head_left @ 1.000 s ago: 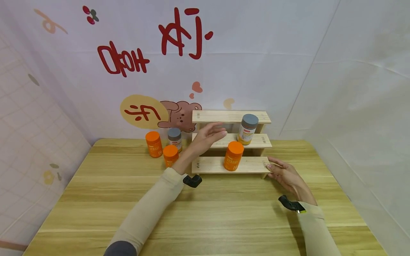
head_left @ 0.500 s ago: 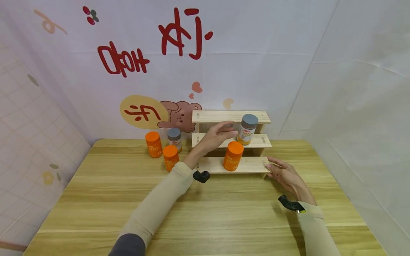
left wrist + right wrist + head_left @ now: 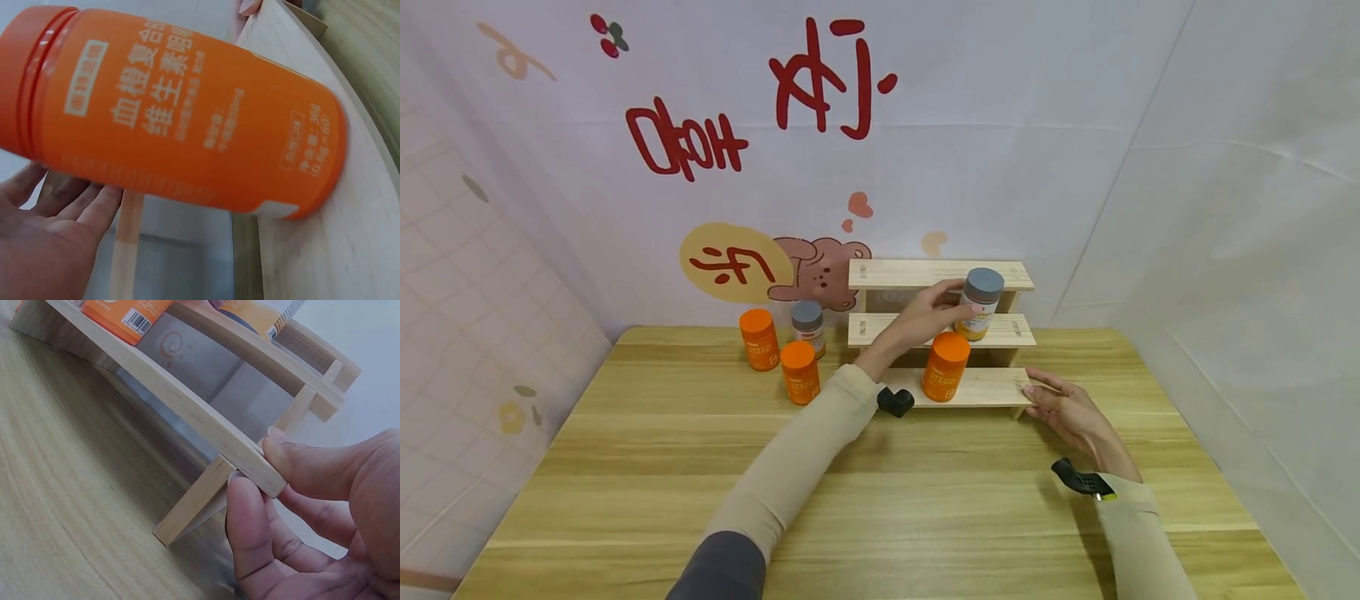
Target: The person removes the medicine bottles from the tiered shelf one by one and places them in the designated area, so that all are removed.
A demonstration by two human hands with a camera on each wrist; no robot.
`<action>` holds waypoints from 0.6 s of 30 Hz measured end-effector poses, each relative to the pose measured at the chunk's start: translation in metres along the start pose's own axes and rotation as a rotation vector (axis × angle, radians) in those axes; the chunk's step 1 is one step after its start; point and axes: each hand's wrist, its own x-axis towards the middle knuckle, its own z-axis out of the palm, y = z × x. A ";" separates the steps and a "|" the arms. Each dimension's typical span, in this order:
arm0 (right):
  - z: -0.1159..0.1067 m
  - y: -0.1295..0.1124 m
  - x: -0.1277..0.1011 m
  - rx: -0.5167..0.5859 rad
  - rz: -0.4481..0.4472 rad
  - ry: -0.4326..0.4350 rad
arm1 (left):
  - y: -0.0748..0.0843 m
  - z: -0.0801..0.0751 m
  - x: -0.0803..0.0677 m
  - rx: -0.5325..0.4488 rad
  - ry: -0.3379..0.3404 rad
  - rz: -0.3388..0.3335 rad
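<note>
A three-step wooden shelf (image 3: 925, 273) stands at the back of the table. A grey-capped bottle (image 3: 979, 302) is upright on its middle step, and an orange bottle (image 3: 945, 367) (image 3: 181, 119) stands on the bottom step. My left hand (image 3: 958, 302) reaches over the orange bottle, fingertips at the left side of the grey-capped bottle. In the left wrist view that hand (image 3: 56, 212) shows fairly straight fingers with nothing inside them. My right hand (image 3: 1033, 392) (image 3: 256, 462) pinches the right end of the bottom step (image 3: 187, 406) between thumb and fingers.
Left of the shelf on the wooden table (image 3: 880, 500) stand two orange bottles (image 3: 759, 338) (image 3: 800, 372) and a smaller grey-capped bottle (image 3: 808, 327). A printed backdrop closes the back, and white walls close the left and right sides.
My left hand has moved right along the middle step, from the shelf's left part up to the grey-capped bottle. The right hand and all bottles have stayed where they were.
</note>
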 end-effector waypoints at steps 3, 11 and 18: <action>0.001 -0.001 -0.001 0.002 -0.007 -0.014 | -0.001 0.002 0.005 0.025 -0.002 0.004; 0.001 -0.001 -0.001 -0.009 -0.006 -0.002 | 0.000 0.007 0.012 0.040 -0.005 0.005; 0.000 -0.002 -0.001 -0.014 0.005 0.006 | 0.001 0.009 0.009 0.046 0.016 -0.007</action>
